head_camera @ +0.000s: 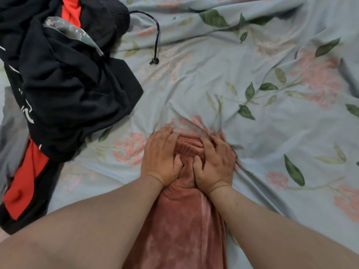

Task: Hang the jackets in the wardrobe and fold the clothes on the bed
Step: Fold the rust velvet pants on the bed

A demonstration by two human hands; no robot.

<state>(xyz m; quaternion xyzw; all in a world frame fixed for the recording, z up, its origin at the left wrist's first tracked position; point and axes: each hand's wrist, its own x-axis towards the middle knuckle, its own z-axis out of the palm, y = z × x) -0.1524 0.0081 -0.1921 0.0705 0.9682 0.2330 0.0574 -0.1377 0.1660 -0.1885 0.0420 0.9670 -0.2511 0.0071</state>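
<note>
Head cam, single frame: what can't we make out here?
- Rust-pink cloth, head view: the far end is bunched under the left hand and right hand, and the near end is cut off by the bottom edge. Garment type unclear.
- Black and red pile, head view: crumpled and cut by the left and top edges. Item count unclear.
- Black cord, head view: its origin is hidden under the pile.

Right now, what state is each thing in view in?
rust velvet garment: laid out lengthwise, far end bunched.
left hand: grips the bunched end.
right hand: grips the bunched end.
black and red clothes: unfolded heap.
black drawstring: loose, knotted at tip.
floral bedsheet: wrinkled.
</note>
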